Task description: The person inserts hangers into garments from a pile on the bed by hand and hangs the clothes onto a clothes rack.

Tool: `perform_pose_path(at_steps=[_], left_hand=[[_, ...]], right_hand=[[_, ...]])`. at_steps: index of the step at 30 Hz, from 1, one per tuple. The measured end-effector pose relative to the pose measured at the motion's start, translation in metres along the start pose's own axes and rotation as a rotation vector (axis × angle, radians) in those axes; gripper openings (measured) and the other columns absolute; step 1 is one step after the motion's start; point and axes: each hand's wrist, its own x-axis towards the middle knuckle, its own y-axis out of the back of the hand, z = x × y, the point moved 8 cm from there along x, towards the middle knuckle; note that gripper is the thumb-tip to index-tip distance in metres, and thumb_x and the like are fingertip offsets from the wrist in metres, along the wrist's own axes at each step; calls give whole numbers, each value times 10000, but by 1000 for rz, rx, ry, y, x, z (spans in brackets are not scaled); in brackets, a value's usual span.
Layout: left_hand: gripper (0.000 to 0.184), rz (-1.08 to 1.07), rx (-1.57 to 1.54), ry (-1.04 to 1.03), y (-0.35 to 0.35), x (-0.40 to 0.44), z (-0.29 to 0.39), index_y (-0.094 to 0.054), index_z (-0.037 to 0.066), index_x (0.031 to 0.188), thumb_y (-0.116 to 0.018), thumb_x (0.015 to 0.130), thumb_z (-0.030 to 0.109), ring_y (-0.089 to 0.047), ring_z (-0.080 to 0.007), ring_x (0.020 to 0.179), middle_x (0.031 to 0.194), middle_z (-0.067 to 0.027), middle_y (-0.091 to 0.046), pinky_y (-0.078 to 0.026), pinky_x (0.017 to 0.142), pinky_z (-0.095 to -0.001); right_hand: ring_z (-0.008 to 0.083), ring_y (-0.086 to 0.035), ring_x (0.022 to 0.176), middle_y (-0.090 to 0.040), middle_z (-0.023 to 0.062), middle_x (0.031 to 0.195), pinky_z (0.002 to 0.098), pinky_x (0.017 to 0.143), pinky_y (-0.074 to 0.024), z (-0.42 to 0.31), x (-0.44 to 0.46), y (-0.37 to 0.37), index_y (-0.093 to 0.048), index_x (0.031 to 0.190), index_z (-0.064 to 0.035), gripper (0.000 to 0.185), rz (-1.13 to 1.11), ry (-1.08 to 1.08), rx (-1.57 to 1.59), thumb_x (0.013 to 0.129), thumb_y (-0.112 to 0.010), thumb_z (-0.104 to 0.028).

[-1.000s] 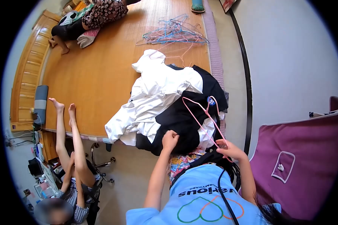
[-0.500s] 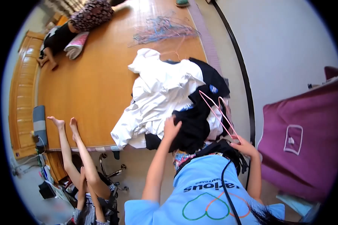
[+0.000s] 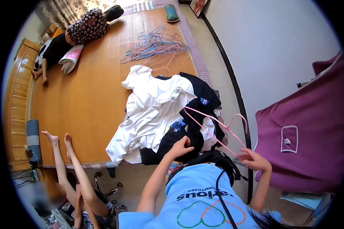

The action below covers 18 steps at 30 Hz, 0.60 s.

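Out on the right, the right hand (image 3: 255, 159) had the pink hanger (image 3: 227, 127), gripped at one lower corner, fingers closed over the wire there and partly stretched out beyond it. The hanger stood tilted, its far corner over the dark clothes, its hook off to the right, just short of the purple cloth (image 3: 271, 149).

Across on the left, the left hand (image 3: 182, 148) was down at the near edge of the black garment (image 3: 168, 144), fingers half curled, a small gap between thumb and forefinger; whether it pinched any fabric, one could not tell. That garment lay at the front edge of the bed (image 3: 80, 114), a blue print (image 3: 177, 124) showing just beyond the fingers and a blue patch (image 3: 204, 101) on the dark cloth farther up.

Right beside it, what a spread! A white shirt (image 3: 153, 103) sprawled in creases, one end near the bed's front edge. Higher up the bed, well apart from both hands, sat a tangle of blue and pink hangers (image 3: 153, 45), with a green cushion (image 3: 171, 13) beyond. Over at the upper left, a person in a flowered top (image 3: 88, 26) lay near a rolled towel (image 3: 71, 59); lower left, a seated person's legs (image 3: 78, 171) reached onto the bed.
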Motion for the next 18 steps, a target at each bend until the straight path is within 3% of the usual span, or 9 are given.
perform_pose_path(at_steps=[1,5,7,11,13,16,18], left_hand=[[334,-105,-67,191,-8,-9,-6,-427,50,865,-619,651,221,-504,-174,587,628,-60,-489,-399,526,-253],[364,-158,201,373,-33,-24,-52,-457,44,859,-580,668,328,-557,-243,604,660,-95,-560,-439,532,-336],[349,-28,687,193,-32,-30,-60,-498,72,873,-541,678,359,-566,-270,683,731,-120,-578,-445,572,-365],[227,168,692,270,-29,-41,-60,-507,79,814,-506,652,239,-547,-310,699,790,-153,-547,-442,596,-402],[223,360,675,210,-24,-45,-51,-495,74,840,-503,651,193,-529,-321,716,860,-155,-491,-440,609,-390],[211,558,637,-38,-21,-49,-34,-473,39,858,-491,653,85,-503,-308,788,936,-139,-425,-444,621,-375],[216,526,630,-59,-33,-45,-30,-486,60,869,-472,653,49,-512,-278,781,938,-103,-445,-441,638,-358]], right_hand=[[139,-464,901,-444,97,1109,229,646,-411,-7,0,4,-272,1229,-89,572,4,-3,-52,744,-553,-200],[138,-472,871,-459,106,1063,239,666,-411,-24,17,5,-294,1221,-91,571,-36,42,-218,730,-567,-198],[150,-469,882,-459,108,1042,266,708,-412,-33,23,1,-293,1221,-85,580,-77,-17,-307,728,-570,-213],[182,-455,934,-462,116,1041,281,802,-371,-59,36,-9,-299,1219,-83,564,-252,122,-445,739,-562,-217],[190,-487,914,-483,148,1053,286,747,-413,-65,38,-5,-309,1208,-55,558,-307,147,-511,731,-562,-198],[187,-522,858,-515,140,1011,299,742,-420,-67,37,11,-330,1188,-50,560,-381,-21,-574,715,-580,-217],[194,-524,855,-517,138,997,295,731,-423,-60,44,32,-339,1180,-54,573,-437,-14,-727,706,-588,-259]])
